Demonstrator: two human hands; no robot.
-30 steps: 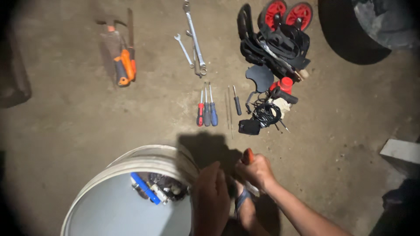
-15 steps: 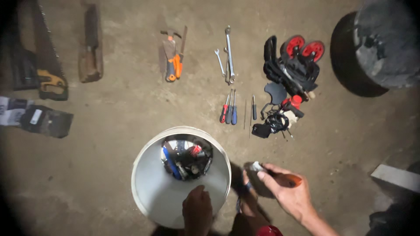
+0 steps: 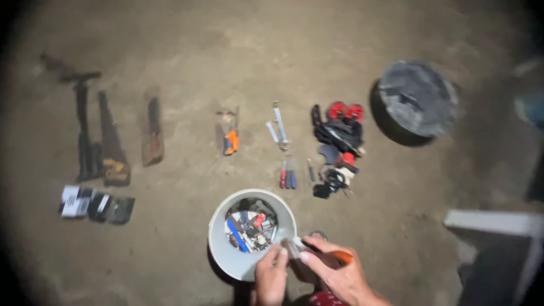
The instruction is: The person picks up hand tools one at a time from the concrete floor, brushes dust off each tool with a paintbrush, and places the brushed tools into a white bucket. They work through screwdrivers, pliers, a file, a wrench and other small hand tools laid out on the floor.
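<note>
Pulled back since half a second ago, the view now takes in more floor and the white bucket [image 3: 222, 249] looks smaller, while both hands have met at its near rim. The right hand [image 3: 334, 272] is clamped around an orange-handled tool [image 3: 341, 258], whose pale tip [image 3: 292, 247] points toward the bucket; the left hand [image 3: 271, 276] touches that tip with its fingers [image 3: 277, 256] pinched on it. Small mixed tools lie in the bucket's bottom, a blue-handled one [image 3: 237, 234] among them. Laid out on the concrete floor [image 3: 187, 51] beyond are screwdrivers [image 3: 287, 174], wrenches [image 3: 279, 128], an orange-handled cutter [image 3: 229, 137], a handsaw [image 3: 110, 148], a rusty flat blade [image 3: 152, 135], a heap of black straps with red wheels [image 3: 339, 131], and a dark upturned tub [image 3: 416, 97] well apart to the right.
</note>
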